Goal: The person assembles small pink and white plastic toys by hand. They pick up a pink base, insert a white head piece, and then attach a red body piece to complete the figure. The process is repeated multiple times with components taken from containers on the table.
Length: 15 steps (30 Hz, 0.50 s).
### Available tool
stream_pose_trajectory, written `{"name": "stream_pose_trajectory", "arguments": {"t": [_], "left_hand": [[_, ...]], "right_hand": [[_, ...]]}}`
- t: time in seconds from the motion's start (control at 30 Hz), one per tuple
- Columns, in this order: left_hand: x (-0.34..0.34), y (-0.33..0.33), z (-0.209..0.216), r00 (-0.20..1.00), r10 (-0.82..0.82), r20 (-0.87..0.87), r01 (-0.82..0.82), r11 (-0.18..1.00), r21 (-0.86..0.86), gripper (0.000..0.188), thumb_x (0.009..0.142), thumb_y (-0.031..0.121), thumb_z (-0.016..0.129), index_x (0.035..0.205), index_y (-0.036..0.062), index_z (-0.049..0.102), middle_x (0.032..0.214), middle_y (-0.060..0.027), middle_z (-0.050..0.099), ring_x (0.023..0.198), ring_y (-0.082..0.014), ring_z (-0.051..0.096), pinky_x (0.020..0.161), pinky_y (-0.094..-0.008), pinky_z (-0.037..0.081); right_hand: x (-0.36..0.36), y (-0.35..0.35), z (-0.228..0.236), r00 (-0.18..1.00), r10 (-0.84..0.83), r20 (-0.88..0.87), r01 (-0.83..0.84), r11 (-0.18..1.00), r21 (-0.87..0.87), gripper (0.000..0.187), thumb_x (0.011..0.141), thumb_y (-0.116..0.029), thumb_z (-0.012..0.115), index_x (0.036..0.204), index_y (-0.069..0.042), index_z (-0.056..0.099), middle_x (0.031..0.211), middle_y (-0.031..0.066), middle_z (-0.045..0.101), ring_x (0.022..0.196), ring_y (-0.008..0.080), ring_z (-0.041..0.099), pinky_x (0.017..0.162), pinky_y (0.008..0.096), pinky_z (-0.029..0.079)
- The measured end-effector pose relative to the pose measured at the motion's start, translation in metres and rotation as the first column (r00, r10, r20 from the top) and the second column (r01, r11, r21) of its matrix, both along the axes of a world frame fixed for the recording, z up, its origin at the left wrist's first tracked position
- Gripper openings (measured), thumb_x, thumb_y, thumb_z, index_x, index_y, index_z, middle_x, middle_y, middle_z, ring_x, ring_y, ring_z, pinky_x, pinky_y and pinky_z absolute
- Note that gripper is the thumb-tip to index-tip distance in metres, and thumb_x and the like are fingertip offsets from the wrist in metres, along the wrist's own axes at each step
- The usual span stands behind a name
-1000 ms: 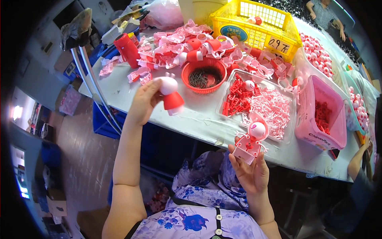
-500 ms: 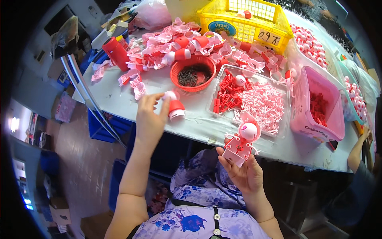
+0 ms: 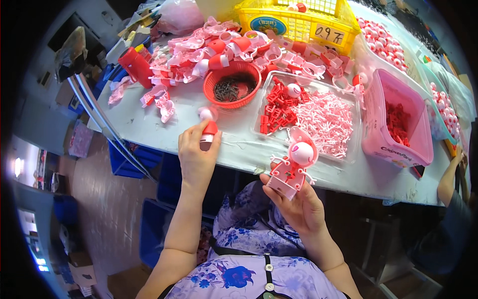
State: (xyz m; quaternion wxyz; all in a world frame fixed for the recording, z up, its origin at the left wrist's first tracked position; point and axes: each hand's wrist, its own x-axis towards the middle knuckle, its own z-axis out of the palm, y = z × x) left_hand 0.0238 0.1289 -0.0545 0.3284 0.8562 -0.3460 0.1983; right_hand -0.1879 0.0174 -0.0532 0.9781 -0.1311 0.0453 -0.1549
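Note:
At the table's front edge, my left hand (image 3: 198, 152) has its thumb and fingers closed around a red-and-pink doll shell (image 3: 211, 128) that has a rounded pale pink top. In my right hand (image 3: 304, 209), a half-open toy doll (image 3: 301, 154) is held upright just off the edge. It has a round pink head inside a pink hood, pink arms and a red body with small red parts showing inside. My right fingers grip its pale pink base from below.
Behind my left hand stands a red basket (image 3: 206, 89) of small dark screws. A clear tray (image 3: 260, 112) holds red and pink parts, with a pink tub (image 3: 374, 124) to its right. Shells (image 3: 199, 50) are heaped behind, beside a yellow crate (image 3: 298, 25). Another person's arm (image 3: 448, 182) shows at far right.
My left hand has come down from the shell's rounded top and taken hold of its red lower part. The doll stays in my right hand; the whole view has shifted slightly.

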Motion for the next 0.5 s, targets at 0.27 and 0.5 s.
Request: {"name": "stream_pose_trajectory", "arguments": {"t": [0.27, 0.5], "left_hand": [[0.015, 0.026, -0.009, 0.843, -0.329, -0.424, 0.024, 0.812, -0.583, 0.038, 0.087, 0.002, 0.064, 0.122, -0.0067, 0.053, 0.111, -0.0119, 0.062, 0.103, -0.0149, 0.058, 0.093, -0.0282, 0.044], [-0.060, 0.015, 0.041, 0.629, -0.718, -0.299, 0.360, 0.609, -0.707, 0.066, 0.075, 0.011, 0.079, 0.128, -0.0077, 0.044, 0.126, -0.0182, 0.054, 0.116, -0.0228, 0.054, 0.102, -0.0350, 0.041]], "right_hand": [[0.012, -0.002, -0.001, 1.000, 0.015, 0.026, -0.013, 0.997, -0.079, 0.060, 0.089, -0.014, 0.063, 0.138, 0.001, 0.031, 0.137, 0.0139, 0.044, 0.127, 0.0300, 0.046, 0.108, 0.0417, 0.036], [0.035, 0.011, -0.004, 0.999, -0.018, 0.034, 0.021, 0.995, -0.093, 0.059, 0.087, -0.008, 0.064, 0.137, -0.002, 0.034, 0.133, 0.0105, 0.047, 0.121, 0.0213, 0.050, 0.105, 0.0382, 0.038]]}}
